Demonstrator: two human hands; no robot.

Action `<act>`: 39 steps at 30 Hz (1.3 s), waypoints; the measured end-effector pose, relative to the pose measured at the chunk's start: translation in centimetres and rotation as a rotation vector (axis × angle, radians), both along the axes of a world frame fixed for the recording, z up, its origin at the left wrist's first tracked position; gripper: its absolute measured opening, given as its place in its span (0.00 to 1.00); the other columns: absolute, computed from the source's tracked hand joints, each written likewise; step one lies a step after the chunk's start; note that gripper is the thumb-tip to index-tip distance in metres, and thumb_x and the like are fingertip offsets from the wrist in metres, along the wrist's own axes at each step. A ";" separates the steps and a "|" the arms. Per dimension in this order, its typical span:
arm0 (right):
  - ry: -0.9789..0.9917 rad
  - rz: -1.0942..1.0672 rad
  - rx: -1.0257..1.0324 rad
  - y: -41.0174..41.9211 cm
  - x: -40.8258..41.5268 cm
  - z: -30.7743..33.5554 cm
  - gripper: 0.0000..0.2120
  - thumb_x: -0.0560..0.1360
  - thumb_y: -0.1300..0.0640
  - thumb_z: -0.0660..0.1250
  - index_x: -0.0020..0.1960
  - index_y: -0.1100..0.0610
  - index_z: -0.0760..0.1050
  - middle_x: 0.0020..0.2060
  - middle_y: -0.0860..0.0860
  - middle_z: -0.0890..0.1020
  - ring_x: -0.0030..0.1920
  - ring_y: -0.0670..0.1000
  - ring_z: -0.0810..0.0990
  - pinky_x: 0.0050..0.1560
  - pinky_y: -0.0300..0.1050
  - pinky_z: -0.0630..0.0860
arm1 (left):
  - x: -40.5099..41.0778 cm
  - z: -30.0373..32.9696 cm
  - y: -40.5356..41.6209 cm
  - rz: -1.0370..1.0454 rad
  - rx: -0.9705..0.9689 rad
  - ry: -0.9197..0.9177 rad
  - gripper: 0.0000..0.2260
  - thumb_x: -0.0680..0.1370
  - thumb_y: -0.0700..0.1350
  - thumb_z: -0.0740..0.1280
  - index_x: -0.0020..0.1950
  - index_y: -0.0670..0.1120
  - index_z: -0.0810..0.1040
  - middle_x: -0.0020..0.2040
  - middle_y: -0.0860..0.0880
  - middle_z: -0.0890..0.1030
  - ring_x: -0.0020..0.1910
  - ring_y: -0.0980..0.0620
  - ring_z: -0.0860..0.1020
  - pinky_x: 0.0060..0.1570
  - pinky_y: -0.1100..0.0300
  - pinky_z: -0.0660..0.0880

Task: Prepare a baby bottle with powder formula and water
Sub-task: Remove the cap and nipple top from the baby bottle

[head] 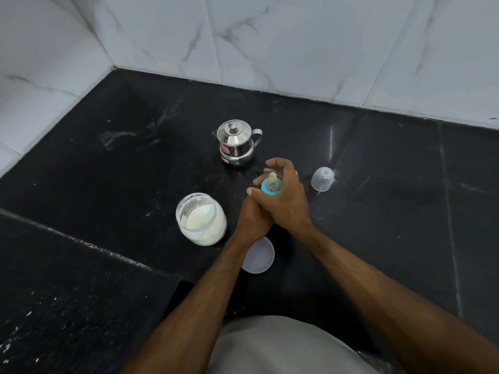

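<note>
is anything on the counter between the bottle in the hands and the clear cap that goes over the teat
Nothing visible is. The clear cap lies on bare black counter just right of the right hand, which with the left hand holds the bottle. The steel kettle and powder jar sit off that path.
</note>
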State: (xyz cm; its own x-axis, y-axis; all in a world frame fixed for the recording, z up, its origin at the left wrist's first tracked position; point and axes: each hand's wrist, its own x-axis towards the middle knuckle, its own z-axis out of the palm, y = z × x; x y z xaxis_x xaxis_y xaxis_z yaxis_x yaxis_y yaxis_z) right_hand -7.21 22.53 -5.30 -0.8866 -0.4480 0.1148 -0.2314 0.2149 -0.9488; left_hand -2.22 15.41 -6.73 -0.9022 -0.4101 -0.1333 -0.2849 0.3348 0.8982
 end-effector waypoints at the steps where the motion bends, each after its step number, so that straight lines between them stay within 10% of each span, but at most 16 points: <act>1: 0.010 0.036 0.011 0.1 -0.3 -0.1 0.25 0.66 0.50 0.75 0.55 0.39 0.65 0.43 0.40 0.84 0.54 0.42 0.81 0.69 0.61 0.67 | 0.0 0.1 -0.2 -0.011 -0.007 -0.010 0.19 0.76 0.37 0.69 0.65 0.40 0.72 0.55 0.52 0.75 0.53 0.59 0.75 0.46 0.79 0.71; 5: -0.011 0.218 -0.018 0.8 -1.5 0.2 0.22 0.68 0.60 0.76 0.56 0.53 0.70 0.45 0.45 0.85 0.53 0.42 0.82 0.63 0.45 0.74 | 0.1 0.5 -0.7 -0.050 0.026 0.008 0.20 0.73 0.37 0.73 0.63 0.44 0.73 0.51 0.57 0.75 0.48 0.62 0.76 0.51 0.73 0.75; 8: 0.006 0.393 0.022 1.4 -2.6 0.8 0.20 0.68 0.61 0.76 0.55 0.56 0.72 0.46 0.47 0.86 0.59 0.44 0.80 0.71 0.54 0.67 | 0.1 0.6 -1.2 -0.068 0.068 0.026 0.21 0.71 0.36 0.74 0.62 0.45 0.74 0.56 0.53 0.79 0.55 0.57 0.78 0.56 0.60 0.78; 14: -0.092 0.708 0.149 2.1 -4.6 2.9 0.23 0.68 0.69 0.75 0.59 0.63 0.70 0.54 0.53 0.84 0.56 0.50 0.82 0.57 0.43 0.78 | 0.9 1.5 -1.2 -0.183 0.139 0.023 0.20 0.71 0.33 0.73 0.53 0.55 0.74 0.50 0.58 0.79 0.49 0.64 0.80 0.45 0.70 0.76; 24: 0.342 0.282 0.459 2.5 -2.7 1.5 0.28 0.65 0.39 0.76 0.57 0.49 0.71 0.51 0.45 0.73 0.51 0.46 0.73 0.51 0.39 0.72 | 0.5 -0.4 -1.4 -0.059 0.175 0.012 0.22 0.71 0.39 0.75 0.62 0.47 0.72 0.56 0.52 0.79 0.55 0.56 0.79 0.53 0.62 0.78; 39: 0.410 0.238 0.513 2.8 -1.7 1.6 0.27 0.67 0.43 0.76 0.61 0.53 0.74 0.53 0.48 0.76 0.52 0.44 0.68 0.50 0.37 0.64 | 1.6 -1.7 -1.1 0.025 -0.041 0.111 0.25 0.70 0.46 0.76 0.64 0.47 0.72 0.56 0.55 0.79 0.53 0.62 0.78 0.55 0.69 0.74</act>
State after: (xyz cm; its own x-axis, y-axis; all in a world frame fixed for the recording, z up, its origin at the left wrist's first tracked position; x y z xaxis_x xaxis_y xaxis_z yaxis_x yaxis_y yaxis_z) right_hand -8.93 25.35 -3.69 -0.6880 -0.7119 0.1410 -0.6456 0.5115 -0.5671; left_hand -0.67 14.33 -8.43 -0.9000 -0.4356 -0.0161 -0.1935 0.3663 0.9101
